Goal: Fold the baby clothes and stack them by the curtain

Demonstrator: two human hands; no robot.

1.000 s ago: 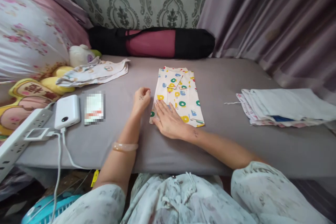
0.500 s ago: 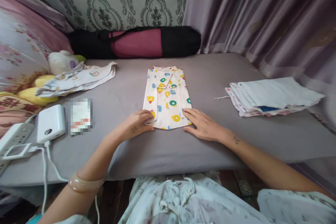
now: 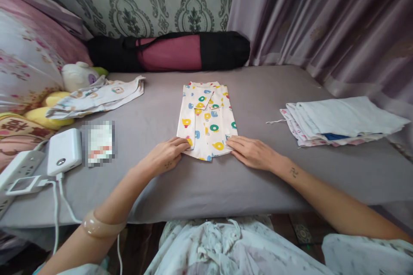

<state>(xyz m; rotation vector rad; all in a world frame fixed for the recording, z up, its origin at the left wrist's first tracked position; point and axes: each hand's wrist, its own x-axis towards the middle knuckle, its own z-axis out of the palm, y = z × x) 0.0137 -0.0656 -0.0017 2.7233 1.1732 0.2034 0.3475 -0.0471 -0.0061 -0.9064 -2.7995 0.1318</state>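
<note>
A small white printed shirt (image 3: 206, 126) lies on the bed sheet in front of me, its sides and sleeves folded inward and its collar at the far end. Yellow, green, blue and red figures cover it. My left hand (image 3: 167, 154) is closed on the near left corner of the hem. At the near right corner, my right hand (image 3: 253, 150) pinches the hem with bent fingers. Both thumbs are partly hidden beneath the hands. Between them the hem hangs uneven, with a kink right of its middle.
Folded clothes (image 3: 342, 116) are stacked at the right. On the left lie another printed garment (image 3: 103, 96), plush toys (image 3: 77, 75), a white power bank (image 3: 64, 152), a power strip (image 3: 24, 165) and a blurred packet (image 3: 100, 144). A long black-and-maroon bag (image 3: 169, 53) lies along the wall.
My fingers have closed on the near corners of the shirt. Its smoothly curved hem is now kinked and slightly drawn up at the right. The view has shifted slightly.
</note>
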